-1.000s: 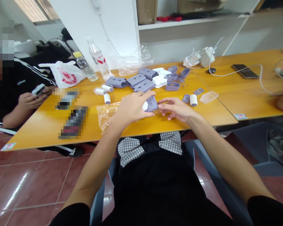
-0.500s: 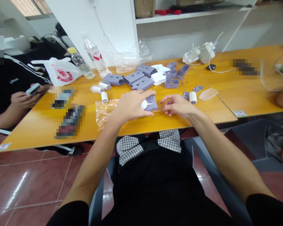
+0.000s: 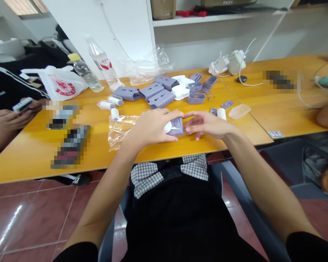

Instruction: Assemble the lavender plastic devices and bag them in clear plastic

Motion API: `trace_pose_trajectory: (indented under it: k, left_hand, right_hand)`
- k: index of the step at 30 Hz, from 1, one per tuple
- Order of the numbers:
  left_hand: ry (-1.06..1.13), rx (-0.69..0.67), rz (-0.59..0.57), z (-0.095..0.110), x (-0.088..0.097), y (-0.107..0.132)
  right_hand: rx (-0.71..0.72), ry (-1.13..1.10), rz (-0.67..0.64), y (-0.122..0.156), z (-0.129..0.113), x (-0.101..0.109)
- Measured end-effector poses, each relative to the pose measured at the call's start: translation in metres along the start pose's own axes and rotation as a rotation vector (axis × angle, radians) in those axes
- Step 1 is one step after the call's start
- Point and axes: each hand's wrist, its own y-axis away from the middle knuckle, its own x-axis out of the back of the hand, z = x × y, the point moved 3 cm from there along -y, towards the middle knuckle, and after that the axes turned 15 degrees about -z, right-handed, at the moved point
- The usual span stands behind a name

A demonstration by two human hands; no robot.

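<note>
My left hand (image 3: 150, 127) grips a lavender plastic housing (image 3: 176, 127) with a white roller (image 3: 167, 127) showing at its left end. My right hand (image 3: 205, 124) is extended with its fingers spread, and the fingertips are at the housing's right end. Several similar lavender housings (image 3: 161, 98) lie just beyond my hands, among white parts. Loose white rollers (image 3: 221, 114) stand and lie about them. A clear plastic bag (image 3: 120, 131) lies to the left, partly under my left hand.
The parts lie on an orange wooden table (image 3: 207, 147). Behind them stand plastic water bottles (image 3: 101, 63) and a white plastic bag (image 3: 60, 83). A seated person's hands (image 3: 13, 116) hold a small device at left. White chargers (image 3: 227, 63) and cables lie at the back right.
My right hand has moved left, bringing its fingertips to the housing. My left hand still grips the housing. The whole scene has shifted slightly left and up in view.
</note>
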Motion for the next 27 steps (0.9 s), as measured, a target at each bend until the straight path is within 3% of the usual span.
trace_pose_trajectory:
  k: [5, 10, 12, 18, 23, 27]
  left_hand:
    - [0.03, -0.052, 0.004, -0.008, 0.0, -0.002]
    - [0.021, -0.015, -0.009, -0.008, 0.0, -0.003]
    - [0.024, -0.004, -0.023, -0.007, 0.001, -0.004]
    - [0.045, -0.021, -0.071, -0.01, 0.002, -0.005]
    - [0.026, -0.025, -0.105, -0.012, 0.0, -0.008]
    - [0.002, -0.063, -0.121, -0.009, -0.001, -0.012]
  right_hand:
    - [-0.002, 0.034, 0.003, -0.016, 0.008, -0.002]
    - [-0.019, 0.067, 0.191, -0.019, 0.007, -0.004]
    - [-0.022, 0.035, 0.21, -0.019, 0.005, -0.007]
    - [-0.039, -0.02, 0.023, -0.007, 0.001, -0.001]
    - [0.003, 0.095, 0.056, -0.006, -0.003, 0.002]
    - [0.074, 0.15, -0.025, -0.017, 0.0, -0.006]
